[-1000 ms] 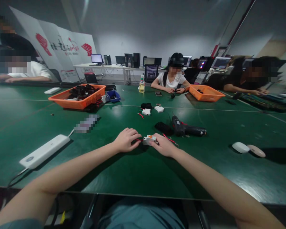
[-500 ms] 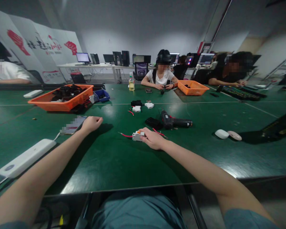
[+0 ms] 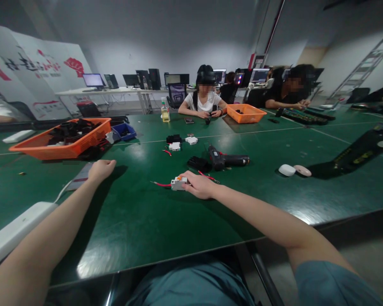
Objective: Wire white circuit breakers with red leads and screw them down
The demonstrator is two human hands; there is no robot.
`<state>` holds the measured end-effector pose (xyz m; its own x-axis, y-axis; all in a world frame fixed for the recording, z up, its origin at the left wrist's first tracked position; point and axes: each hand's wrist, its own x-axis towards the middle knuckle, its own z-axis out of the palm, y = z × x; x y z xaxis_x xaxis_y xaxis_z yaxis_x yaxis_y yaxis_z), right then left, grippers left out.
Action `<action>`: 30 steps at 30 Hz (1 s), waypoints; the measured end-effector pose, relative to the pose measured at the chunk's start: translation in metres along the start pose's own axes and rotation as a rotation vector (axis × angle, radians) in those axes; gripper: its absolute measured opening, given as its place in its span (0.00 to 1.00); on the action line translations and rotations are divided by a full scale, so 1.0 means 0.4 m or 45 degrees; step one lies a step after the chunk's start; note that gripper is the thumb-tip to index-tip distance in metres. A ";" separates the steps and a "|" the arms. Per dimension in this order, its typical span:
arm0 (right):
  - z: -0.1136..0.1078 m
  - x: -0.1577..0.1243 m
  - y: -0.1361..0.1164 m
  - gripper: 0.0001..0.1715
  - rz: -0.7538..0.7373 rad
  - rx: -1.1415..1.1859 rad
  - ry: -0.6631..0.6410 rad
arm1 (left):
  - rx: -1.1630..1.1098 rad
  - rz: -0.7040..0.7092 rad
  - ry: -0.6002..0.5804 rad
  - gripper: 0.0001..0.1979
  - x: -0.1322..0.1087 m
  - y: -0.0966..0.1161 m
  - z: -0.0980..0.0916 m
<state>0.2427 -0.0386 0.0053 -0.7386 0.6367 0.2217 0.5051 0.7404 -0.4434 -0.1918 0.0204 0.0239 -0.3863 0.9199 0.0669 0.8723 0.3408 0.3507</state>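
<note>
My right hand (image 3: pixel 200 184) grips a white miniature circuit breaker (image 3: pixel 178 183) with an orange toggle, low over the green table or resting on it. A red wire (image 3: pixel 162 185) with a bare end sticks out of the breaker's left side. Another red wire (image 3: pixel 210 177) lies just beyond my right hand. My left hand (image 3: pixel 102 170) is curled closed beside a phone (image 3: pixel 79 176) that my wrist partly covers; whatever its fingers may hold is hidden. Past my right hand lie a black power screwdriver (image 3: pixel 226 160) and a black bundle (image 3: pixel 198 163).
Farther back sit two white breakers (image 3: pixel 175 146) (image 3: pixel 191 140) and a short red wire (image 3: pixel 167 152). An orange basket (image 3: pixel 60 148) of black parts and a blue bin (image 3: pixel 124 131) stand left. A white power strip (image 3: pixel 19 231) lies near my left forearm. Co-workers sit across the table.
The view has turned to the right, so things appear farther left. My right hand keeps its grip on the circuit breaker, and my left hand stays closed by the phone.
</note>
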 end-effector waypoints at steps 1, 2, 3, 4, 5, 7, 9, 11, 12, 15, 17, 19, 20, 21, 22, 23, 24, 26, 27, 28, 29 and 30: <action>0.000 0.000 0.000 0.24 -0.002 -0.006 0.002 | 0.000 -0.006 0.001 0.20 0.003 -0.001 -0.002; 0.000 0.000 0.001 0.24 -0.004 -0.013 0.004 | 0.000 -0.011 0.003 0.20 0.006 -0.003 -0.004; 0.001 0.000 0.002 0.24 -0.005 -0.018 0.006 | 0.001 -0.016 0.007 0.19 0.009 -0.006 -0.006; 0.001 0.000 0.002 0.24 -0.007 -0.020 0.009 | 0.002 -0.020 0.013 0.19 0.012 -0.009 -0.007; 0.000 0.000 0.003 0.24 -0.008 -0.020 0.009 | 0.005 -0.025 0.021 0.19 0.016 -0.013 -0.008; 0.000 -0.001 0.003 0.24 -0.009 -0.018 -0.002 | 0.016 -0.042 0.043 0.19 0.025 -0.023 -0.009; -0.001 -0.001 0.004 0.25 -0.005 -0.018 -0.016 | 0.031 -0.071 0.061 0.19 0.036 -0.035 -0.010; -0.001 -0.001 0.004 0.25 -0.003 -0.020 -0.024 | 0.041 -0.092 0.072 0.18 0.045 -0.046 -0.012; -0.001 -0.001 0.004 0.25 -0.005 -0.021 -0.023 | 0.043 -0.096 0.076 0.18 0.047 -0.050 -0.013; -0.003 -0.001 0.004 0.24 -0.015 -0.016 -0.017 | 0.046 -0.076 0.095 0.15 0.044 -0.053 -0.016; -0.004 -0.001 0.004 0.24 -0.019 -0.015 -0.015 | 0.047 -0.033 0.117 0.14 0.035 -0.047 -0.013; -0.003 -0.001 0.005 0.24 -0.023 -0.015 -0.010 | 0.032 0.048 0.143 0.14 0.021 -0.034 0.000; -0.001 -0.001 0.006 0.24 -0.025 -0.017 -0.007 | 0.011 0.105 0.155 0.15 0.013 -0.024 0.010; 0.001 -0.002 0.007 0.24 -0.029 -0.022 -0.003 | -0.014 0.153 0.158 0.17 0.003 -0.012 0.023; 0.003 -0.002 0.008 0.24 -0.035 -0.032 0.004 | -0.046 0.200 0.160 0.19 -0.008 0.004 0.039; 0.004 -0.003 0.008 0.24 -0.044 -0.045 0.014 | -0.089 0.249 0.159 0.22 -0.022 0.023 0.056; 0.006 -0.003 0.008 0.24 -0.055 -0.062 0.028 | -0.137 0.295 0.153 0.24 -0.039 0.045 0.074; 0.006 -0.005 0.008 0.26 -0.078 -0.103 0.067 | -0.256 0.414 0.130 0.24 -0.083 0.100 0.108; 0.004 -0.006 0.007 0.27 -0.085 -0.126 0.092 | -0.427 0.551 0.094 0.23 -0.109 0.130 0.122; 0.001 -0.006 0.007 0.28 -0.088 -0.147 0.118 | -0.569 0.668 0.052 0.22 -0.138 0.160 0.133; -0.002 -0.007 0.007 0.29 -0.089 -0.167 0.145 | -0.661 0.770 0.001 0.22 -0.167 0.187 0.141; -0.006 -0.007 0.007 0.30 -0.091 -0.182 0.171 | -0.715 0.860 -0.041 0.22 -0.195 0.211 0.146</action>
<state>0.2472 -0.0378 0.0056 -0.7135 0.5976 0.3658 0.5192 0.8015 -0.2966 -0.0705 -0.0111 -0.0062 0.1750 0.8984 0.4028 0.6318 -0.4162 0.6539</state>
